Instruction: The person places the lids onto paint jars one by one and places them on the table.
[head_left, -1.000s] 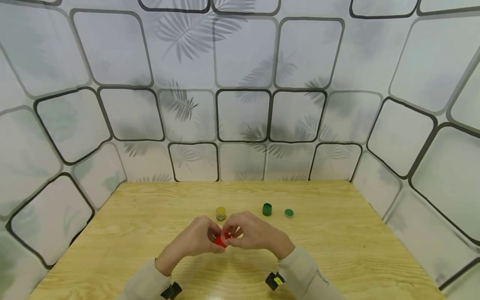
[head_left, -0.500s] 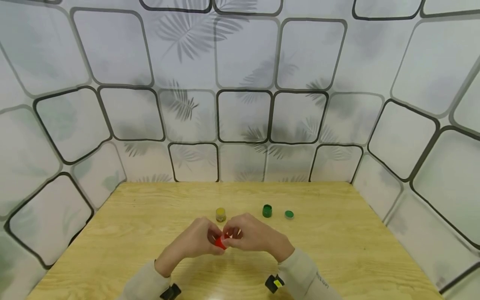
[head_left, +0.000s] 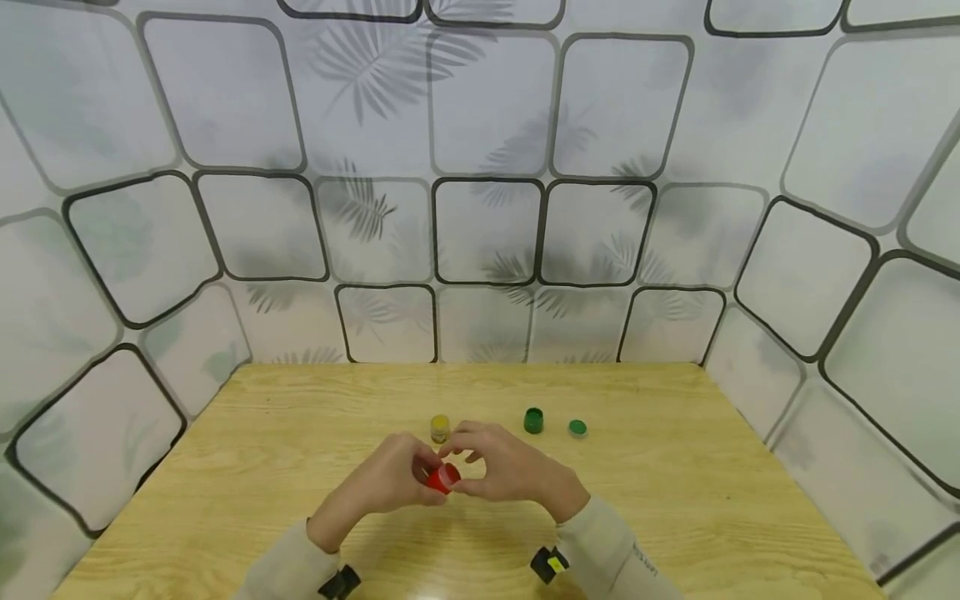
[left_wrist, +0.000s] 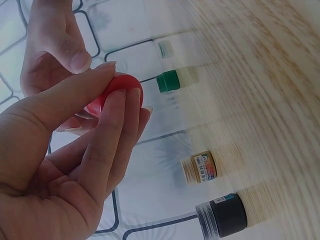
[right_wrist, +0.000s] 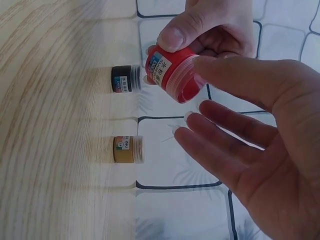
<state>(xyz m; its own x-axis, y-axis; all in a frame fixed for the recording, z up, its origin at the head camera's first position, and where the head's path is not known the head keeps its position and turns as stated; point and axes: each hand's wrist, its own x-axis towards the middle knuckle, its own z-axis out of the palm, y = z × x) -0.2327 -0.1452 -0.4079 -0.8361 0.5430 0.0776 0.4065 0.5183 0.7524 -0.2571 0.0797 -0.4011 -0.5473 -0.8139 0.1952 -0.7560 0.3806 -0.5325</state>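
My left hand (head_left: 390, 475) grips a small red paint jar (right_wrist: 172, 70) from the side, thumb on one side and fingers on the other. The jar is tilted, and its ridged clear lid (right_wrist: 184, 79) faces my right hand (head_left: 513, 467). In the right wrist view the right thumb (right_wrist: 225, 72) lies right at the lid's edge, while the other fingers (right_wrist: 220, 137) are spread away from it, loosely bent. A white label with printed characters shows on the jar's side. In the left wrist view my left fingers cover much of the jar.
On the wooden table (head_left: 300, 417) beyond my hands stand a yellow jar (head_left: 440, 428), a green jar (head_left: 534, 421) without its lid, and a green lid (head_left: 577, 428) to its right. A black jar (left_wrist: 230, 215) shows in both wrist views, hidden in the head view.
The right fingers have loosened from the red jar's lid and spread, uncovering more of it. The left hand still holds the jar in nearly the same place.
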